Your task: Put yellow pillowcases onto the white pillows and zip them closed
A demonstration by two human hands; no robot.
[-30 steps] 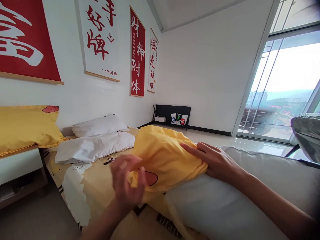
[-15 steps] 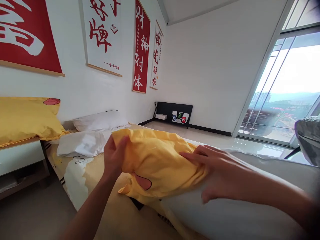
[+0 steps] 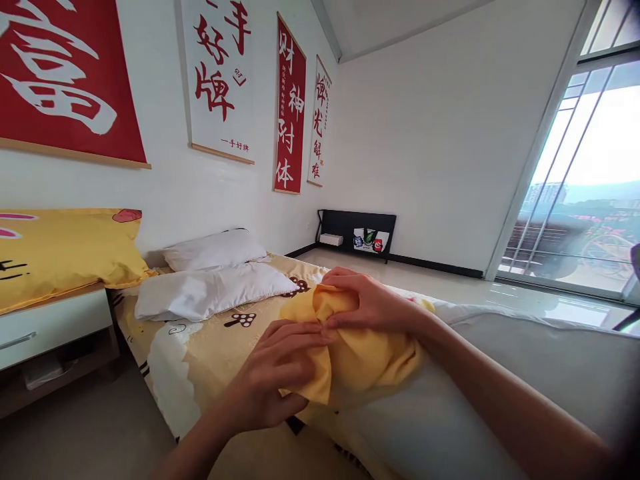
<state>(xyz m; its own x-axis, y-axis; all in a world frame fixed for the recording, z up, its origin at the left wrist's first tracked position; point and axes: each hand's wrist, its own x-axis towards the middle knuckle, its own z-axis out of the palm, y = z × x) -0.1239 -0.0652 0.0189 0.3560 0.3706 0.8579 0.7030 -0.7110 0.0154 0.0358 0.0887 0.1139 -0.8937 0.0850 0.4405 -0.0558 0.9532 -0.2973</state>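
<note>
Yellow cloth [image 3: 375, 363]: on the bed [image 3: 215, 363], at its near right part, bunched against the left end of a grey-white padded piece [image 3: 425, 430] that lies along the bed's right side.
Right hand [image 3: 350, 303]: above the bed, curled over the top of the yellow cloth; its grip is narrow, a fold held between thumb and fingers.
Left hand [image 3: 295, 363]: above the bed's middle, fingers laid along the cloth's left edge, the tips close to the right thumb; whether its grip closes beneath the fabric cannot be told from this angle.
White pillows [image 3: 215, 293]: on the bed, toward its wall end.
Nightstand [image 3: 55, 327]: left of the bed, a yellow pillow [image 3: 70, 257] resting on top.
Step in hand: judging by the hands, gathering and arranging the cloth's edge around the fold.
Next move calls for: probably a firm right-hand hold on the fold while the left fingers work the loose edge, without dragging the padded piece across the bed.
</note>
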